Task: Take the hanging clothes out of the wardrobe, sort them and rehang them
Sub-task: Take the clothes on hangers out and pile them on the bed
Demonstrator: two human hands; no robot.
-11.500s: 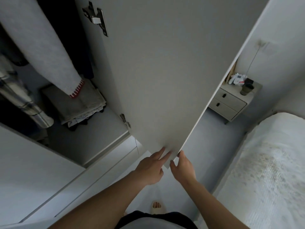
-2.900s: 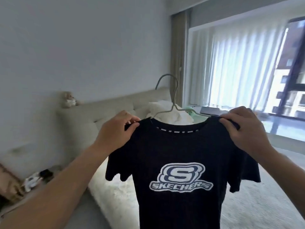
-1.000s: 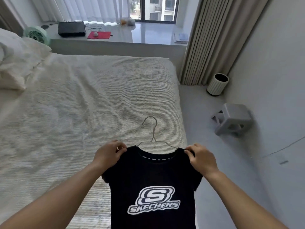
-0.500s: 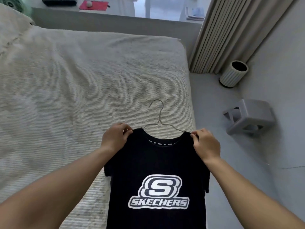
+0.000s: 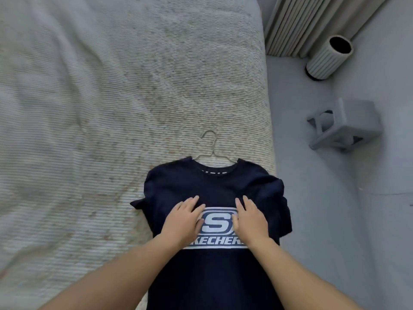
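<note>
A dark navy T-shirt (image 5: 214, 184) with a white Skechers logo lies flat on the bed (image 5: 93, 113), near its right edge. A thin wire hanger (image 5: 212, 148) is still inside the shirt, its hook sticking out past the collar. My left hand (image 5: 185, 218) rests flat on the chest of the shirt, fingers straight, left of the logo. My right hand (image 5: 250, 218) lies flat on it too, right of the logo. The shirt's right sleeve hangs over the side of the bed.
The bed has a ribbed cream cover. On the grey floor to the right lies a tipped grey plastic stool (image 5: 346, 128). A ribbed white bin (image 5: 328, 57) stands by the pleated curtain (image 5: 312, 21) at the top right.
Half a second ago both hands held the shirt up by its shoulders. Now the shirt lies on the bed and both hands have let go and rest flat on its chest.
</note>
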